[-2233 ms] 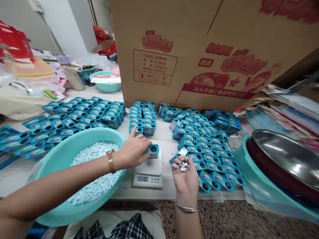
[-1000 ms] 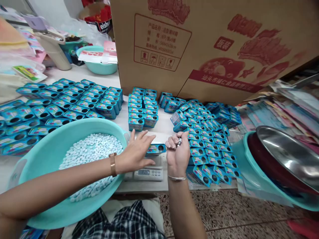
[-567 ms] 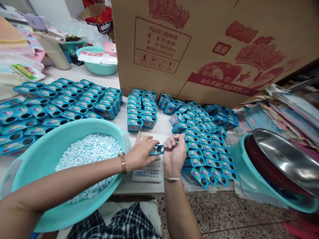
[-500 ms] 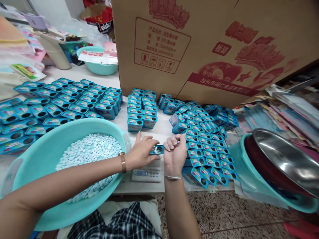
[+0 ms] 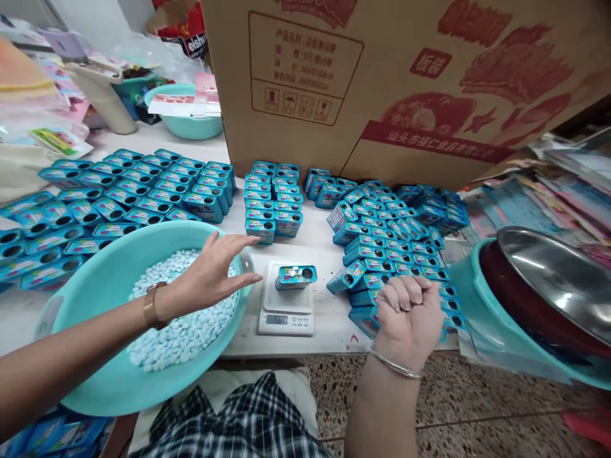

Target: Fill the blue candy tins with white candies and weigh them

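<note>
A small blue tin (image 5: 296,277) with white tablets showing in its hole lies on a white digital scale (image 5: 287,311). My left hand (image 5: 212,270) hovers open, fingers spread, over the rim of a teal basin (image 5: 86,388) holding white-blue tablets (image 5: 184,321). It touches nothing and sits left of the scale. My right hand (image 5: 409,312) is a closed fist to the right of the scale, above a pile of blue tins (image 5: 391,254). Whether tablets are inside the fist is hidden.
Rows of blue tins (image 5: 128,197) cover the table's left; two short stacked rows (image 5: 272,200) stand behind the scale. A large cardboard box (image 5: 405,83) rises at the back. A steel bowl in a teal tub (image 5: 548,299) sits right. A small teal bowl (image 5: 188,124) is far left.
Both hands have left the tin on the scale. My left hand drew back left over the basin and opened; my right hand pulled back right and closed into a fist.
</note>
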`<state>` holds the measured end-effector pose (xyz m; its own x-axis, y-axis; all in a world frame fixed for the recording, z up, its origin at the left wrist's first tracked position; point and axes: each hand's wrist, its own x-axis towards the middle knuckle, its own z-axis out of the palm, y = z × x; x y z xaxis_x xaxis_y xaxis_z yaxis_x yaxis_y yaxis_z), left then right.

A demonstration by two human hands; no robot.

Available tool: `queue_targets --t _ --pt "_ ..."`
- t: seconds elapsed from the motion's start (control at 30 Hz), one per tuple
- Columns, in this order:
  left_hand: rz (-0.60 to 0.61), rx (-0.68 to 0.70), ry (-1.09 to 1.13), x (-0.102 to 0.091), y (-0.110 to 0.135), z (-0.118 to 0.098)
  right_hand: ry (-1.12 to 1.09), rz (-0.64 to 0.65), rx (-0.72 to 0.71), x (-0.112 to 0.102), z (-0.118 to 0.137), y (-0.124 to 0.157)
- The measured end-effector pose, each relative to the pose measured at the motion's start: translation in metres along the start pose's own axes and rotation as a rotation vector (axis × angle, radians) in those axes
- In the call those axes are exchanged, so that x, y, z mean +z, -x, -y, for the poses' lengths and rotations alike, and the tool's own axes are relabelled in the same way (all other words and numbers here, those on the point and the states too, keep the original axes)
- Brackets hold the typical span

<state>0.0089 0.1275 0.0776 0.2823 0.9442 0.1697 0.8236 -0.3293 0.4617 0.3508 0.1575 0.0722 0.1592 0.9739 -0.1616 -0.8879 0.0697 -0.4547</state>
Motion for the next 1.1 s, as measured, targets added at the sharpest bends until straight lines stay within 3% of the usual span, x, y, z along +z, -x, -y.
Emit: queue_targets --t 0.13,0.33,0.47,0.63,0.83,1.1 --pt "0.007 0.127 0.003 0.004 -0.006 -0.014 -0.009 -0.037 0.035 -0.004 -0.014 0.002" --pt "0.216 0.419 -0.231 0.023 -0.037 -0.046 -0.011 -0.037 0.124 0.004 -0.038 0.005" --pt "0.311 0.524 -0.343 0.039 -0.050 -0.049 -0.004 -0.025 0.138 0.001 -0.043 0.006" --pt "0.290 0.510 -0.340 0.051 -0.053 -0.043 -0.003 -0.003 0.133 -0.006 -0.045 0.005" --pt "0.284 0.511 -0.418 0.047 -0.052 -0.052 -0.040 -0.023 0.195 -0.004 -0.056 0.006" --pt "0.358 0.317 -0.386 0.043 -0.064 -0.072 0.012 0.001 0.216 -0.001 -0.069 0.009"
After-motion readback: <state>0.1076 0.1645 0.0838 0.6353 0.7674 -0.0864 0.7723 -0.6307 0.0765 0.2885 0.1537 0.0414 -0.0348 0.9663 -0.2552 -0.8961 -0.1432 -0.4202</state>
